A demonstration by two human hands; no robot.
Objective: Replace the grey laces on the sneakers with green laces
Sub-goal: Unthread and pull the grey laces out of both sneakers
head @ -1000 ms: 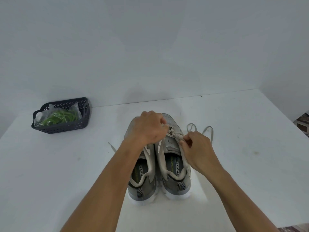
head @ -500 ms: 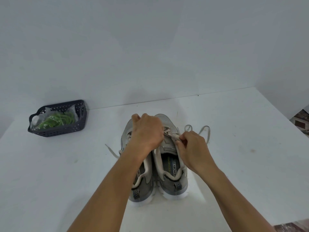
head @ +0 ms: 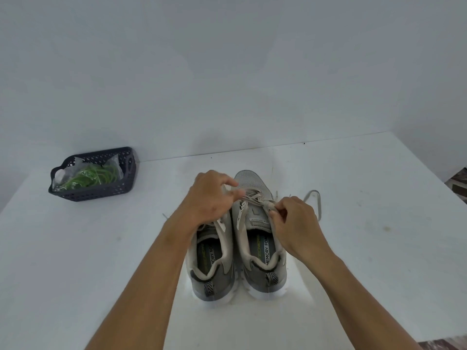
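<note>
Two grey sneakers stand side by side on the white table, heels toward me: the left sneaker (head: 211, 271) and the right sneaker (head: 260, 258). The grey lace (head: 252, 197) of the right sneaker is loosened across its upper eyelets. My left hand (head: 211, 198) hovers over the left shoe's front and pinches that lace from the left. My right hand (head: 294, 221) pinches the lace at the shoe's right side. A loose loop of the lace (head: 316, 198) trails on the table beyond my right hand. Green laces (head: 97, 174) lie in a clear bag inside a dark basket (head: 101, 192).
The basket stands at the back left of the table, near the white wall. The table's right edge (head: 429, 173) runs diagonally at the right, with a patterned floor beyond it. A thin lace end (head: 165, 215) shows left of my left forearm.
My hands have drawn slightly apart, pulling the grey lace looser across the right sneaker. My left fingers have opened out a little over the lace.
</note>
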